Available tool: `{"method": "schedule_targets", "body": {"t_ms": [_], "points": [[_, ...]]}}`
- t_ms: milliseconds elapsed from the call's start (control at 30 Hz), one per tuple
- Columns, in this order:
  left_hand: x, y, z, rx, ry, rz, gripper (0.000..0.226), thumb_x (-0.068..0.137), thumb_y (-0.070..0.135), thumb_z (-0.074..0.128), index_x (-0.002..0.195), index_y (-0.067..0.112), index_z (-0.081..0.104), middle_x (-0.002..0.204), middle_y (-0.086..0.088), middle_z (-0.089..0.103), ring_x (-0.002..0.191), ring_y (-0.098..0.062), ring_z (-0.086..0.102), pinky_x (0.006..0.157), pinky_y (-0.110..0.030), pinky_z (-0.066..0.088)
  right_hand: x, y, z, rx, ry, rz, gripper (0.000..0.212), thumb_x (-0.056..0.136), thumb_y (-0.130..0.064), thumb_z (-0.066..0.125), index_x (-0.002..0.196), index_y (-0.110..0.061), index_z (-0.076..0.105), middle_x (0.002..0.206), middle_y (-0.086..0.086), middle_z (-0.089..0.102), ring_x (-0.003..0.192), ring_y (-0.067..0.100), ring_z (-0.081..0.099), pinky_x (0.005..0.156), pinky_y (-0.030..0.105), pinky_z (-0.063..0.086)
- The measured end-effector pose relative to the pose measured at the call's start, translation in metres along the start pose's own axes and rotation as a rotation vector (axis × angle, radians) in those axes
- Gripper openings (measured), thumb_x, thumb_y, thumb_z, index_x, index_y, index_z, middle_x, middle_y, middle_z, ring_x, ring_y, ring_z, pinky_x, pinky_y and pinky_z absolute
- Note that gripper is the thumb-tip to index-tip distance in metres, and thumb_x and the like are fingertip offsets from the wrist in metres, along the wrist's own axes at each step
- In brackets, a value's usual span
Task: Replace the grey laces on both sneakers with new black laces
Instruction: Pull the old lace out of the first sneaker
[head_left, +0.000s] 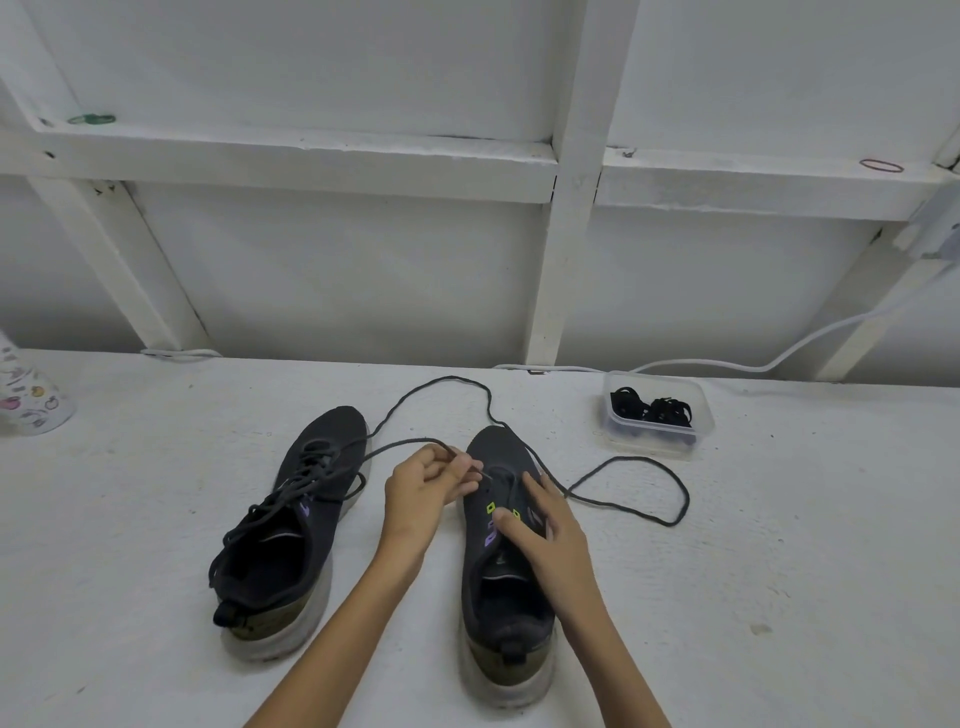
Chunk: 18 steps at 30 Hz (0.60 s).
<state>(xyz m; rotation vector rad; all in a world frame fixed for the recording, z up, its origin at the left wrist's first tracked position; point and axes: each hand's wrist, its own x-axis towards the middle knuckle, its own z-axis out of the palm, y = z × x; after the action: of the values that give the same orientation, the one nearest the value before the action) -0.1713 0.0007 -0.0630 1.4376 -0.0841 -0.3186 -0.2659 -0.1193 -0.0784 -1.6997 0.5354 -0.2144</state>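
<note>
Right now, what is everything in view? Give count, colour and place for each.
left sneaker: 1, dark grey, on the table, fully laced
right sneaker: 1, dark grey, beside it, mostly unlaced
grey lace: 1, trails from right sneaker across the table
tub: 1, clear, far right of table
black laces: black, count unclear, bundled in tub
cable: 1, white, behind tub
cup: 1, patterned, left edge, cut off
green band: 1, upper left
red band: 1, upper right
table: 1, white
left grip: pinches grey lace beside right sneaker's toe
right grip: fingers spread, rests on right sneaker's tongue
</note>
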Motion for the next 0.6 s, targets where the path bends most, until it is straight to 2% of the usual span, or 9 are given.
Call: {"method": "schedule_targets", "body": {"t_ms": [100,200,333,433,600], "points": [[-0.007,0.007,0.001,-0.051,-0.095,-0.050,0.009,0.093,0.006,0.060,0.093,-0.002,0.063,0.094,-0.017,0.074,0.084,-0.021,0.071,0.077,-0.023,0.058,-0.005,-0.012,0.000,-0.028,0.175,-0.233,0.038,0.080,-0.026,0.079,0.116,-0.032,0.068,0.124,-0.016,0.063,0.118,0.000,0.055,0.099,0.018,0.041],[-0.013,0.014,0.003,-0.112,-0.166,-0.090,0.015,0.093,0.006,0.060,0.100,-0.007,0.061,0.096,-0.017,0.074,0.087,-0.020,0.071,0.081,-0.024,0.057,-0.007,-0.028,0.001,0.011,0.172,-0.342,0.024,0.083,-0.012,0.076,0.097,-0.031,0.074,0.095,-0.015,0.073,0.094,0.007,0.067,0.080,0.013,0.047],[-0.019,0.026,0.005,-0.182,-0.215,-0.121,0.017,0.091,0.010,0.060,0.102,-0.004,0.060,0.104,-0.019,0.072,0.094,-0.022,0.071,0.088,-0.028,0.057,-0.007,-0.036,0.003,0.081,0.146,-0.327,0.020,0.084,-0.006,0.073,0.091,-0.024,0.078,0.085,-0.011,0.075,0.084,0.012,0.069,0.074,0.017,0.050],[-0.021,0.041,0.005,-0.295,-0.256,-0.184,0.031,0.090,0.022,0.058,0.106,-0.005,0.062,0.109,-0.022,0.070,0.101,-0.028,0.070,0.088,-0.030,0.057,-0.010,-0.039,0.001,0.082,0.097,-0.343,0.018,0.082,-0.005,0.074,0.088,-0.021,0.079,0.082,-0.010,0.075,0.082,0.011,0.069,0.072,0.019,0.051],[-0.022,0.078,0.005,-0.469,-0.298,-0.275,0.037,0.098,0.028,0.047,0.106,-0.003,0.065,0.106,-0.024,0.071,0.096,-0.028,0.071,0.077,-0.028,0.060,-0.013,-0.040,-0.008,-0.164,-0.194,-0.365,0.011,0.080,-0.014,0.077,0.081,-0.025,0.078,0.077,-0.017,0.071,0.076,0.011,0.064,0.072,0.026,0.052]]}}
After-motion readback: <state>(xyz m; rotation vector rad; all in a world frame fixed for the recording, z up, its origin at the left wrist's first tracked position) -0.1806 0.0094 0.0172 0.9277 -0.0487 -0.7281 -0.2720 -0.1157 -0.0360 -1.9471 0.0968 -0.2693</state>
